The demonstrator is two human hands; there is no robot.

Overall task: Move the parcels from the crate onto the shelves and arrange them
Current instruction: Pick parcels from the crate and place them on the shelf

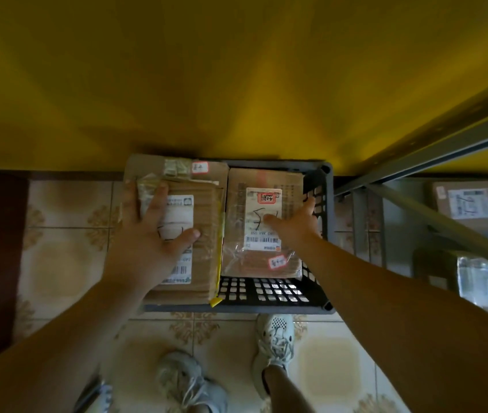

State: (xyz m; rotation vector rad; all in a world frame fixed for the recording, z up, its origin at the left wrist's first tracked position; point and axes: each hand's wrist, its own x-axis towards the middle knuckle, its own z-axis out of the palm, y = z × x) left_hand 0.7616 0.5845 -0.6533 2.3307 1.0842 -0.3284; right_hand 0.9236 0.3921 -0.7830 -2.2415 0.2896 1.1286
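Resting spread and nearly straight, the fingers (pixel 159 196) of the left hand (pixel 147 236) lie across the top of the left parcel (pixel 205 210), the outer ones reaching its left edge, the thumb pressed flat on the white label. Nothing is gripped; the hand lies loose on the cardboard. The fingers (pixel 310 204) of the right hand (pixel 295 225) stretch out straight over the right edge of the right parcel (pixel 262 260), the tips close to the wall of the crate (pixel 327 186), the thumb lying on that parcel's label. This hand too is unclenched and holds nothing.

Both parcels sit in the crate, side by side and just apart. The left one lies on a wider box (pixel 150 165) that hides the crate's left side. The right one sits lower, with bare mesh floor showing at its near end.

The crate stands on a tiled floor (pixel 66 257) against a yellow wall (pixel 236 84). To the right is a metal shelf (pixel 415 153), with another parcel (pixel 472 204) on a low level. Two shoes (pixel 275 338) show below the crate.
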